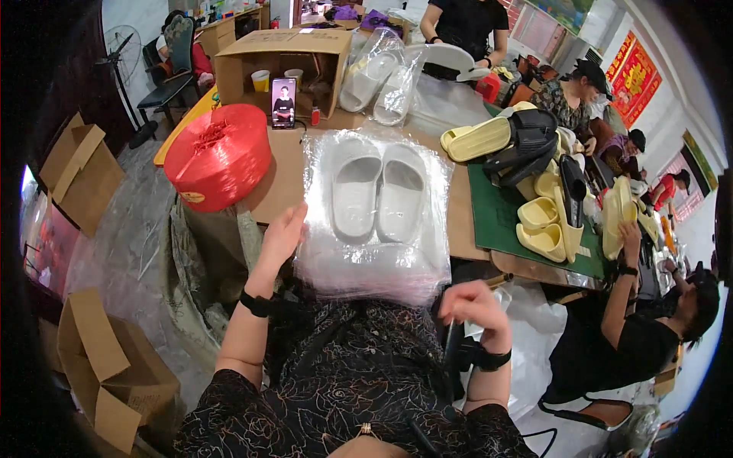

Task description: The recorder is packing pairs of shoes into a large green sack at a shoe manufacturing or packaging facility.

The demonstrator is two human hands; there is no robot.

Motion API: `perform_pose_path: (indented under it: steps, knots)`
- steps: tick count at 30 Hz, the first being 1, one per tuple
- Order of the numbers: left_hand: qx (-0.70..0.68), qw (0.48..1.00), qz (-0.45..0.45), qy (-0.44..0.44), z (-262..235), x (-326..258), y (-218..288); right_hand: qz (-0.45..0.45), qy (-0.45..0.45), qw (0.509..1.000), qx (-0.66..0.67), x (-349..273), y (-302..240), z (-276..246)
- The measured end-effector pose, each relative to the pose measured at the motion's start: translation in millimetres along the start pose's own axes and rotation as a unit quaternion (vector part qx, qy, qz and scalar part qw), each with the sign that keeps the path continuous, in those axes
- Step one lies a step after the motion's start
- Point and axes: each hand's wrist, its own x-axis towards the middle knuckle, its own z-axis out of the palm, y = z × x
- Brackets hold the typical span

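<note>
A pair of pale grey slippers (356, 197) lies side by side, toes away from me, on a stack of clear plastic bags (366, 271). Glare hides whether the top film covers them. At the stack's left edge, my left hand (284, 235) touches the plastic with its fingers stretched out. Off the stack's near right corner, my right hand (477, 307) is closed with curled fingers; anything inside them is hidden.
Red twine (219, 158) stands left, beside a phone (283, 103) and an open cardboard box (321, 44). Bagged slippers (372, 80) lie beyond the stack. Yellow and black slippers (546, 238) cover a green board (492, 217) at right. Co-workers sit along the right; cartons (114, 366) stand on the left floor.
</note>
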Motion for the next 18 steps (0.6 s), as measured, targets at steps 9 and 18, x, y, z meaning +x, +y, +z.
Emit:
perform_pose_path:
  steps: [9,18]
  knots:
    - [0.019,0.962,-0.073,-0.264,7,-17,11,0.043,0.285,0.956,-0.049,87,37,-39]
    - [-0.039,0.966,-0.093,-0.239,-10,-11,11,-0.001,0.225,0.974,-0.002,98,47,-64]
